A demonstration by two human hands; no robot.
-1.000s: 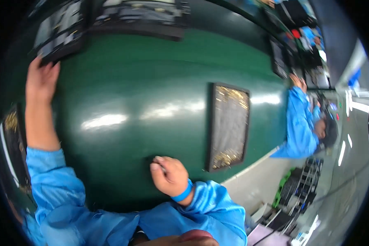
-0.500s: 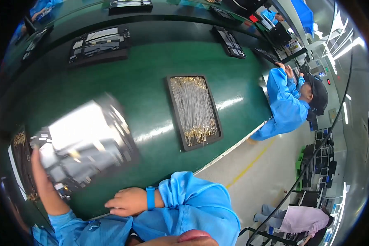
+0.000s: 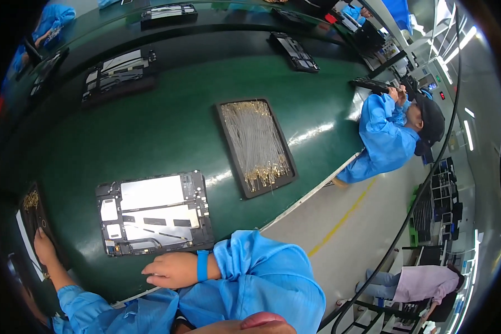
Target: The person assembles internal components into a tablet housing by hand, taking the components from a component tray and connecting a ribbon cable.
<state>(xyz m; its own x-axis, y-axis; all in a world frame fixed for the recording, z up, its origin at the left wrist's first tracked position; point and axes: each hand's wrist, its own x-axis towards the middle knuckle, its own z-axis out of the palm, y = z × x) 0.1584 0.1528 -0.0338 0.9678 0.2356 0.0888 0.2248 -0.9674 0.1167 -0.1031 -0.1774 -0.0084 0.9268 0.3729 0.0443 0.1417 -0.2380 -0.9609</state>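
An opened tablet (image 3: 153, 195), with silver battery panels and dark circuit parts showing, lies flat on the green bench in front of me. My right hand (image 3: 172, 271) rests by its lower edge, palm down, with the fingers loosely stretched and nothing in them. Far to the left, my left hand (image 3: 45, 247) reaches over a dark tray (image 3: 49, 222) that holds a small heap of gold-coloured parts (image 3: 32, 199). Its fingertips are too small and partly hidden to make out. A second dark tray (image 3: 232, 153), full of thin grey cables (image 3: 256, 142) with gold ends, sits right of the tablet.
Further opened tablets lie at the back, one at the left (image 3: 119, 72) and one at the right (image 3: 295, 52). A co-worker in blue (image 3: 387, 131) works at the bench's right end. The bench edge (image 3: 312, 192) borders the floor. A white strip (image 3: 29, 245) lies beside the left tray.
The tablet, lifted and tilted in my left hand before, now lies flat on the bench farther right. My left hand has let go and moved to the left tray. My right hand has barely moved.
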